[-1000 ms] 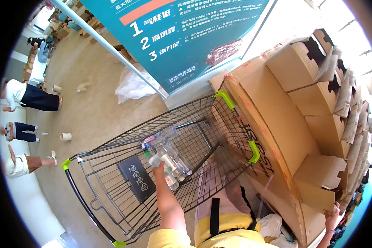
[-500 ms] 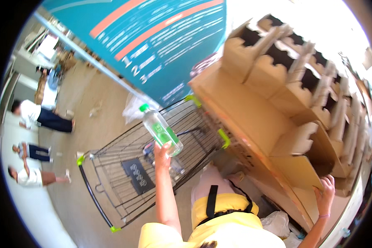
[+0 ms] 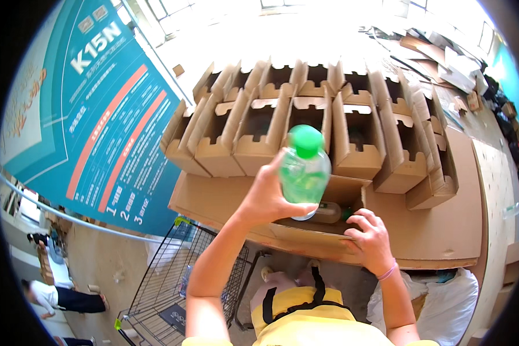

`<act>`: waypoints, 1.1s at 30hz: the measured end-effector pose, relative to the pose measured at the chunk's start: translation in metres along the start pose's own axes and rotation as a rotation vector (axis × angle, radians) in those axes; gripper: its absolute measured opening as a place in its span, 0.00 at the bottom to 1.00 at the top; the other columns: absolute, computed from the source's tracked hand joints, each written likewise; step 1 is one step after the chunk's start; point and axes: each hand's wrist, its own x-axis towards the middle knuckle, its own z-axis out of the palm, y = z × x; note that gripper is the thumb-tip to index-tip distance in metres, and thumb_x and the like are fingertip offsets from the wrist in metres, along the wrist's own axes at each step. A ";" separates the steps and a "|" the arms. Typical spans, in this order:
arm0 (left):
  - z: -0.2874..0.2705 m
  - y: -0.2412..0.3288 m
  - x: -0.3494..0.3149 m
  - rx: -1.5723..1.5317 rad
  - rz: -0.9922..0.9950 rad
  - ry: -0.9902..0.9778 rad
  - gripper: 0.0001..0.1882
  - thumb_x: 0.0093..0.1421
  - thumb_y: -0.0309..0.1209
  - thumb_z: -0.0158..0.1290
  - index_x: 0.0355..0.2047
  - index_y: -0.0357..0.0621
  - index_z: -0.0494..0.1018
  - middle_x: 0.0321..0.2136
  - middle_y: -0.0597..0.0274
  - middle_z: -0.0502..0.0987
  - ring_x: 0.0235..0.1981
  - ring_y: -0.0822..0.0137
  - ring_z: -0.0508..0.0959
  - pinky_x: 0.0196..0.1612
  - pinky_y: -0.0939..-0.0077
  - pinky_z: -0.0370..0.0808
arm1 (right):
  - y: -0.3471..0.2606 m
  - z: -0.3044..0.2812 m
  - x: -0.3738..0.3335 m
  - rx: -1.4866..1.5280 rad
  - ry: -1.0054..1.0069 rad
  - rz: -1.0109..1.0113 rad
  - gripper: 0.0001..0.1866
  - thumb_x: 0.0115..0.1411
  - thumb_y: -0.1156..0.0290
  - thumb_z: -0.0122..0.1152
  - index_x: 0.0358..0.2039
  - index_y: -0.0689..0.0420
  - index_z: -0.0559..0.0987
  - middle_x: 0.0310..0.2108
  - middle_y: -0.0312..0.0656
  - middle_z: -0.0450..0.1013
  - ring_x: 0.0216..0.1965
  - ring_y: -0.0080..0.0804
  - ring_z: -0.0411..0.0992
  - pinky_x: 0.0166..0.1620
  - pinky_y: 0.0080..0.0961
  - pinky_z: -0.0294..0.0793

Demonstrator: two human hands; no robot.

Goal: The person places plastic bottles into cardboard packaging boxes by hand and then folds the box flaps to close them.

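Note:
A clear plastic bottle (image 3: 307, 173) with a green cap stands upright in the air, my left hand (image 3: 264, 199) wrapped round its side. Beneath it an open cardboard box (image 3: 297, 235) lies on the cardboard-covered table (image 3: 438, 230), its opening towards me. Inside that box lies another clear bottle (image 3: 327, 213), partly hidden by the held one. At the box's right edge is my right hand (image 3: 370, 239), its bent fingers gripping the cardboard wall. Behind, several open-topped cardboard boxes (image 3: 256, 153) stand in rows, with dark insides.
A black wire shopping cart (image 3: 167, 282) with light green corners stands left of my legs. A blue-green banner (image 3: 106, 138) rises at the left. White sacks (image 3: 452, 297) sit under the table's right side. Scrap cardboard (image 3: 427, 49) is piled at the far right; a person (image 3: 46, 297) is at far left.
My view has turned right towards the table. The left hand has brought the bottle from above the cart to above the open box. My right hand stays on the box's edge.

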 end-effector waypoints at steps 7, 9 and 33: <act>0.060 -0.057 0.028 0.707 -0.262 -0.930 0.41 0.36 0.36 0.71 0.50 0.37 0.66 0.37 0.41 0.79 0.42 0.44 0.79 0.46 0.58 0.76 | -0.005 0.010 -0.007 0.052 0.163 0.062 0.07 0.42 0.69 0.68 0.19 0.54 0.77 0.38 0.39 0.71 0.51 0.41 0.67 0.48 0.41 0.68; 0.080 -0.078 0.028 0.807 -0.294 -1.141 0.43 0.35 0.39 0.72 0.51 0.37 0.69 0.39 0.43 0.80 0.44 0.46 0.79 0.47 0.58 0.77 | -0.005 0.013 -0.008 0.070 0.168 0.061 0.06 0.43 0.69 0.68 0.19 0.54 0.77 0.38 0.39 0.71 0.51 0.40 0.67 0.48 0.41 0.67; -0.001 -0.025 0.004 0.509 0.106 -0.406 0.23 0.57 0.40 0.60 0.49 0.38 0.74 0.46 0.45 0.78 0.49 0.50 0.78 0.52 0.62 0.75 | -0.016 0.020 -0.022 0.459 0.316 0.345 0.37 0.53 0.72 0.69 0.63 0.55 0.65 0.60 0.49 0.68 0.57 0.46 0.71 0.58 0.37 0.70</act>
